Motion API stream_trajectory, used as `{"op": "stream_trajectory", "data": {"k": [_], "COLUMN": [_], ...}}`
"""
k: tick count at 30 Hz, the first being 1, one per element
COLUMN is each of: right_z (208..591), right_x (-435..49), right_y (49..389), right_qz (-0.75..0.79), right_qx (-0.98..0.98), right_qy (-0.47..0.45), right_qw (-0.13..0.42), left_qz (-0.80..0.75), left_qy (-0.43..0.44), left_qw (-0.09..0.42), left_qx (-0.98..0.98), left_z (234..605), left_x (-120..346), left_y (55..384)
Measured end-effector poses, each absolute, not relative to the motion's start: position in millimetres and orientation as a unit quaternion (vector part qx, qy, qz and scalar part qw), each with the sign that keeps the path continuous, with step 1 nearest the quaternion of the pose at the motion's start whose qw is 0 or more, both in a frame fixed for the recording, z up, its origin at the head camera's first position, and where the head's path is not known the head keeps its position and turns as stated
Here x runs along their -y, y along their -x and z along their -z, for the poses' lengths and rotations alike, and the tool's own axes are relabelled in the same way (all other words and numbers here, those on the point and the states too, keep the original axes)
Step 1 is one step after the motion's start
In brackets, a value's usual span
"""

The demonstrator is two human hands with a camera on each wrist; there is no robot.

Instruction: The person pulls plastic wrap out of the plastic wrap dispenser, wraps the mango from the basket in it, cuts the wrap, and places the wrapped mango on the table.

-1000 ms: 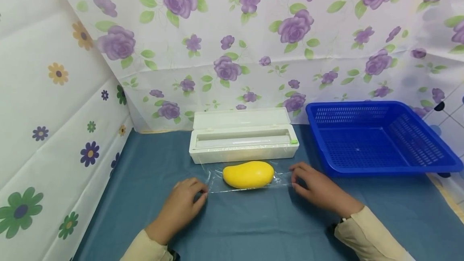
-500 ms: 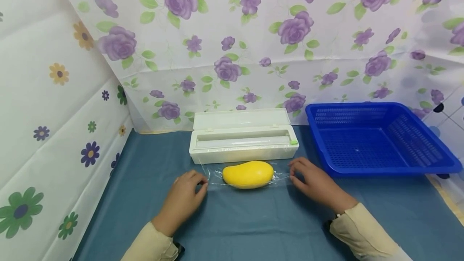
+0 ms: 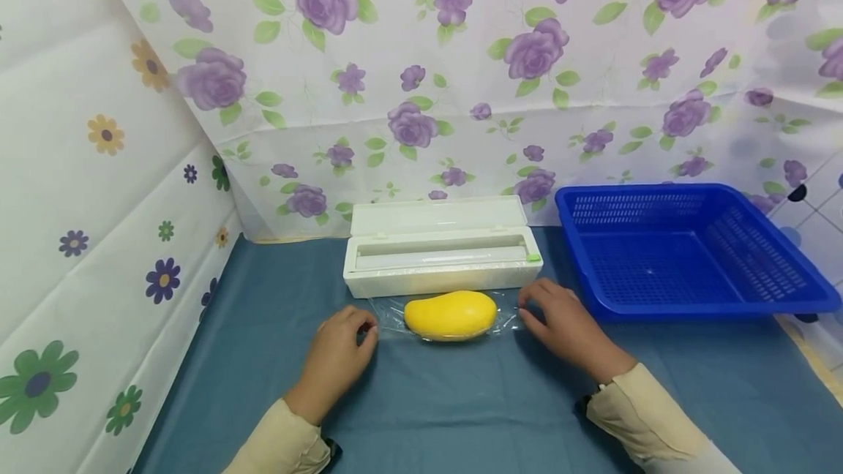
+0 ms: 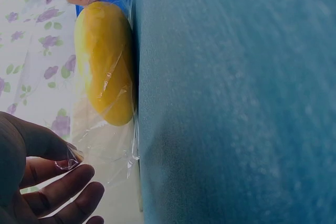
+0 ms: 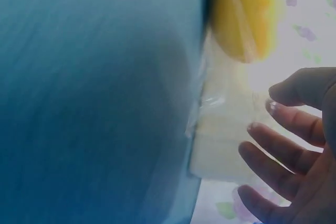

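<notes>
A yellow mango (image 3: 451, 315) lies sideways on the table, with clear cling film (image 3: 391, 313) drawn over it and out to both sides. At the film's left end my left hand (image 3: 337, 357) pinches it; in the left wrist view, film bunches between thumb and fingertip, with the other fingers loosely bent. My right hand (image 3: 565, 328) pinches the film's right end between thumb and index finger, the remaining fingers spread in the right wrist view. Just behind the mango stands a white cling film box (image 3: 437, 281), lid up, with the film roll (image 3: 441, 257) inside.
A blue plastic basket (image 3: 714, 308) with perforated sides stands at the back right, close beyond my right hand. The table has a blue-grey cloth (image 3: 454, 408). Flower-patterned sheets (image 3: 408, 57) rise behind the table and along its left side.
My right hand has moved slightly left and back, toward the mango. My left hand has shifted a little away from me. The film's front edge has dropped closer around the mango.
</notes>
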State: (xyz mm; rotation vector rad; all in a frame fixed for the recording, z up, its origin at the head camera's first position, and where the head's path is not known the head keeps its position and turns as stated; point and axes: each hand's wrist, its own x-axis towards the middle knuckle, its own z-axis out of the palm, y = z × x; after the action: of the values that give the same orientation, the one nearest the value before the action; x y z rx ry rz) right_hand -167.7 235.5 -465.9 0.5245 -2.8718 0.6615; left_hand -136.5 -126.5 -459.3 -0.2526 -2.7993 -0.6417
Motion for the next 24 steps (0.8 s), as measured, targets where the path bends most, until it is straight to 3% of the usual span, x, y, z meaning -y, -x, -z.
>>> {"op": "stream_trajectory", "data": {"k": [5, 9, 13, 16, 24], "right_z": [450, 436, 432, 437, 445], "right_x": [-222, -198, -171, -160, -157], "right_y": [163, 157, 153, 155, 171], "right_qz": [-0.264, -0.254, -0.198, -0.171, -0.151], "right_qx": [0.942, 0.922, 0.919, 0.928, 0.924], "right_qy": [-0.168, -0.242, -0.322, -0.322, -0.342], "right_qw": [0.122, 0.162, 0.111, 0.071, 0.076], "left_qz": [0.231, 0.235, 0.238, 0.237, 0.241], "left_qy": [0.085, 0.082, 0.079, 0.079, 0.079], "left_qw": [0.133, 0.136, 0.138, 0.135, 0.127], "left_qx": [0.96, 0.959, 0.958, 0.959, 0.959], "left_z": [460, 458, 457, 457, 456], "left_x": [126, 126, 127, 126, 126], "left_y": [137, 136, 136, 136, 136]}}
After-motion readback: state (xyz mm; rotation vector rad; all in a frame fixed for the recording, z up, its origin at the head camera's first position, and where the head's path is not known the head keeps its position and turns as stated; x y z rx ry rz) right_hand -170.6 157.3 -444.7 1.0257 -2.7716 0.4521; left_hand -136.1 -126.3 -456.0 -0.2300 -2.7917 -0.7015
